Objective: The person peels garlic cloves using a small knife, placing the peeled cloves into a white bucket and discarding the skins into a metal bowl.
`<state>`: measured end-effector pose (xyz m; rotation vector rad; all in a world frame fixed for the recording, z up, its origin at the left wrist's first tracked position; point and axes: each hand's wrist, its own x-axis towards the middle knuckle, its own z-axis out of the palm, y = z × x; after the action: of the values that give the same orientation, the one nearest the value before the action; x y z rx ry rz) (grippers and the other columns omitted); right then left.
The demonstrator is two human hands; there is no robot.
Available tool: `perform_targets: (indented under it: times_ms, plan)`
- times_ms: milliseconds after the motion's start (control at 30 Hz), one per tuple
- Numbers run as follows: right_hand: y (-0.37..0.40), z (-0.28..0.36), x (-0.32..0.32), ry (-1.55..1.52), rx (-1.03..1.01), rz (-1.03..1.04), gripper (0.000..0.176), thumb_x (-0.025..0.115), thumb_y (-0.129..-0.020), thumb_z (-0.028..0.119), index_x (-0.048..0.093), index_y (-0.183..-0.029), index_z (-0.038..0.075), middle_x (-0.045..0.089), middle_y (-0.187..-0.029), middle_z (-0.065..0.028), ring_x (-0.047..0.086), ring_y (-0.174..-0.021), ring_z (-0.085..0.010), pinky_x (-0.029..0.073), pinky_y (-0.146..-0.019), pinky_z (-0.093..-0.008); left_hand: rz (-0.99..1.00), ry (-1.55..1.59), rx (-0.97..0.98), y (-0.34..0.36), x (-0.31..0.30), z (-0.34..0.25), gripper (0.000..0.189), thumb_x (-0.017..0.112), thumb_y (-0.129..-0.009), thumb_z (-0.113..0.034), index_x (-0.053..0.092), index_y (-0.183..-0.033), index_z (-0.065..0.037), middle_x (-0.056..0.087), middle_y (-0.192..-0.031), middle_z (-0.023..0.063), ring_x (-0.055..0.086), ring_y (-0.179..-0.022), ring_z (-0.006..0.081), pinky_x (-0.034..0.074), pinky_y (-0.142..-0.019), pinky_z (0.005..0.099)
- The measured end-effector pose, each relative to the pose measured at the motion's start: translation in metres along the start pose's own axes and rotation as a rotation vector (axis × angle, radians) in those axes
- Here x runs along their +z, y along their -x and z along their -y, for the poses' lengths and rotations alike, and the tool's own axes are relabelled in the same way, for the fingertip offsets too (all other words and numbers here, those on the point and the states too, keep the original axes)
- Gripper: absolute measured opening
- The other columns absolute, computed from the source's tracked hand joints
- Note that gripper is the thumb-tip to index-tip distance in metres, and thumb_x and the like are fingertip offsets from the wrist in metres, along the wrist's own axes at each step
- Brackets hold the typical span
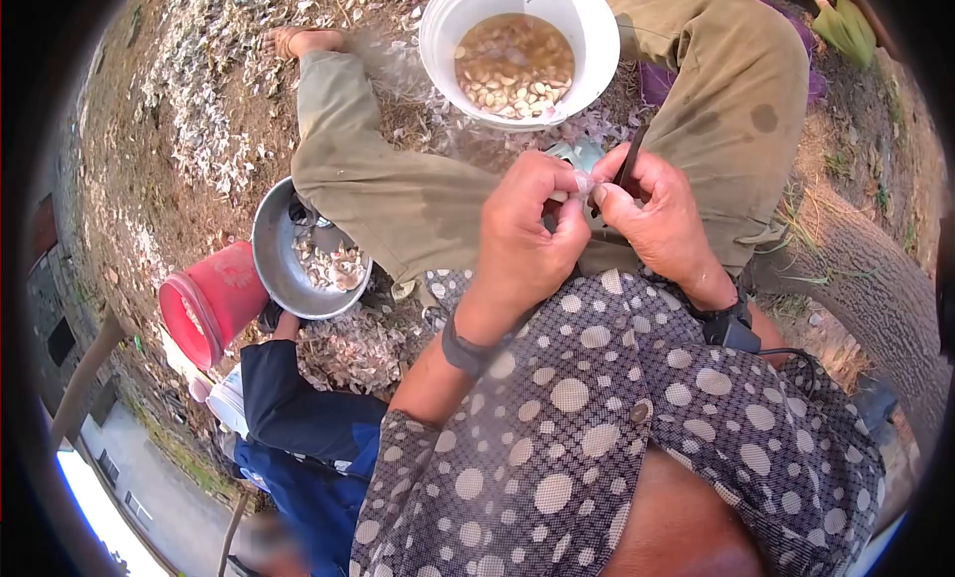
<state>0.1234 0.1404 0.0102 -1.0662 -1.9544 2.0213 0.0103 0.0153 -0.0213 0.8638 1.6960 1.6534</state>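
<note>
Above my lap, my left hand (534, 229) is closed, pinching a small pale clove (559, 196) between thumb and fingers. Close beside it, my right hand (657, 204) is closed round a dark, thin-bladed tool (631, 157), its thumb and fingertip meeting the left fingertips at a bit of whitish skin. Just beyond both hands stands a white bucket (434, 55) holding brownish water and many pale cloves (522, 95). Most of the tool's lower end is hidden by my fingers.
At the left are a metal basin (267, 244) with cloves and peelings and a red bucket (234, 284). A person in dark blue (318, 418) sits at lower left. A tree trunk (865, 244) rises at right. Purple cloth (657, 83) lies beyond my knee, and peelings cover the ground.
</note>
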Motion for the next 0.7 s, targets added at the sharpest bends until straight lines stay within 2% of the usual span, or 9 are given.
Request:
perform_targets:
  times_ms: [67,167,267,367,467,567,700]
  plan:
    - [-0.001,0.002,0.001,0.07,-0.044,-0.016,0.005,0.063,-0.088,0.004,0.065,-0.092,0.003,0.058,-0.079,0.0044,0.048,-0.07,-0.0023,0.042,-0.061,-0.0226,0.046,-0.133,0.093,-0.003,-0.005,-0.005,0.02,0.06,-0.082,0.011,0.06,-0.099,0.0,0.06,-0.091,0.0068,0.055,-0.071,0.0077,0.048,-0.061,0.0237]
    - [0.001,0.005,0.0,0.056,-0.038,-0.008,0.003,0.062,-0.087,0.003,0.064,-0.09,0.002,0.059,-0.079,0.0041,0.047,-0.068,-0.0026,0.041,-0.06,-0.0226,0.134,-0.055,0.03,-0.002,-0.009,-0.008,0.016,0.059,-0.088,0.012,0.063,-0.099,0.001,0.062,-0.108,0.0089,0.064,-0.084,0.0131,0.055,-0.072,0.0238]
    - [0.002,0.001,0.001,0.025,-0.031,0.02,0.003,0.061,-0.089,0.002,0.063,-0.09,0.002,0.061,-0.081,0.0025,0.051,-0.068,-0.0034,0.043,-0.06,-0.0222,0.063,0.397,-0.173,0.002,-0.003,-0.009,0.015,0.058,-0.091,0.009,0.062,-0.102,0.0,0.063,-0.103,0.0083,0.064,-0.082,0.0139,0.055,-0.068,0.0256]
    - [0.002,0.004,0.002,-0.135,-0.005,0.047,0.004,0.058,-0.092,0.0,0.062,-0.091,0.0,0.063,-0.083,-0.0006,0.058,-0.069,-0.006,0.047,-0.06,-0.0225,0.049,0.677,-0.355,0.002,-0.004,-0.004,0.011,0.056,-0.096,0.001,0.06,-0.106,-0.001,0.063,-0.093,0.0055,0.063,-0.073,0.0137,0.052,-0.061,0.0268]
    - [0.002,0.006,0.004,-0.235,-0.001,0.053,0.006,0.055,-0.094,-0.003,0.061,-0.093,-0.001,0.064,-0.085,-0.0036,0.064,-0.07,-0.0099,0.051,-0.062,-0.0243,0.083,0.904,-0.466,0.002,-0.002,0.005,0.013,0.057,-0.1,-0.01,0.058,-0.11,-0.002,0.063,-0.09,0.0051,0.06,-0.07,0.0093,0.05,-0.06,0.0252]
    - [0.003,0.003,0.002,-0.253,-0.003,0.056,0.007,0.055,-0.094,-0.004,0.061,-0.094,-0.001,0.065,-0.087,-0.0046,0.066,-0.072,-0.0115,0.053,-0.064,-0.0257,0.049,0.891,-0.481,0.003,0.004,0.006,0.016,0.056,-0.103,-0.017,0.057,-0.109,-0.003,0.063,-0.087,0.0045,0.056,-0.066,0.0069,0.047,-0.058,0.0228]
    - [0.001,0.003,0.004,-0.244,-0.082,0.101,0.006,0.056,-0.095,-0.004,0.061,-0.095,-0.001,0.065,-0.088,-0.0046,0.066,-0.074,-0.0122,0.054,-0.067,-0.027,0.033,0.61,-0.395,0.005,0.003,0.007,0.017,0.056,-0.103,-0.018,0.057,-0.111,-0.003,0.063,-0.087,0.0035,0.054,-0.064,0.0058,0.045,-0.058,0.0222]
